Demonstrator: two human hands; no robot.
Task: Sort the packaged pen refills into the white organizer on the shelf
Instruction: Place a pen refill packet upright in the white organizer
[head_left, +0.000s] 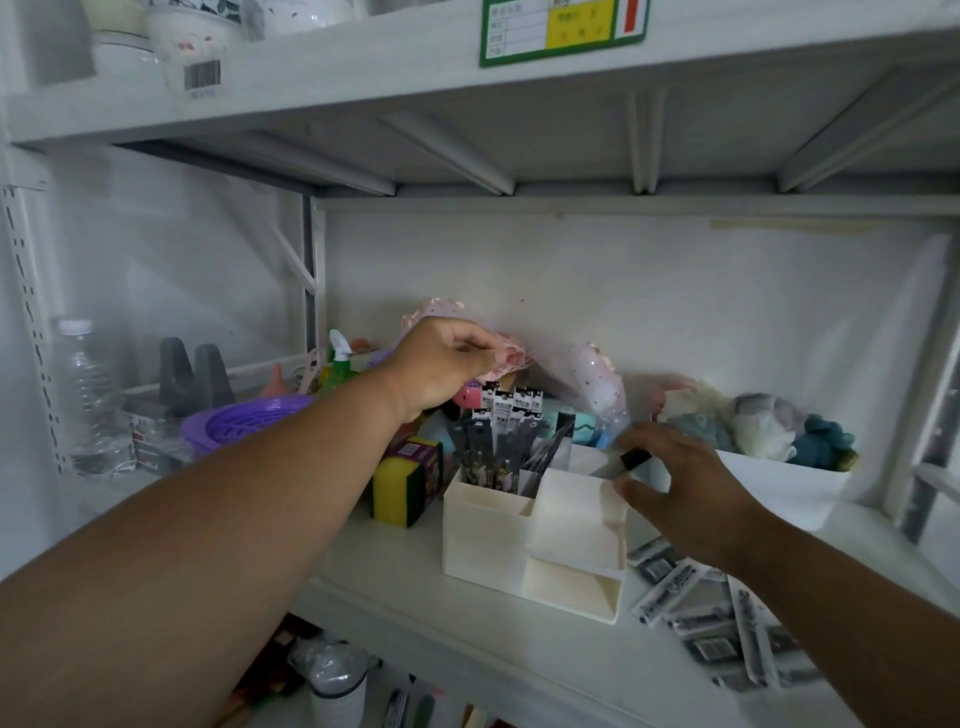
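You have one white organizer (530, 525), one water bottle (88, 400), one purple basket (239, 423), one white tub (784, 486), one sponge (402, 480), and two hands.

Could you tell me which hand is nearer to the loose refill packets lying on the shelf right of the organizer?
The right hand: it hovers just above and left of the loose refill packets. The left hand is far off, up behind the white organizer.

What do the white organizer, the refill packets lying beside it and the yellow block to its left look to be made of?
The white organizer looks like matte molded plastic: thin, even walls, no gloss. The loose refill packets seem to be glossy clear film over printed card, catching pale glints. The yellow block is probably foam sponge with a dark green scouring layer; its wrapper looks like shiny film.
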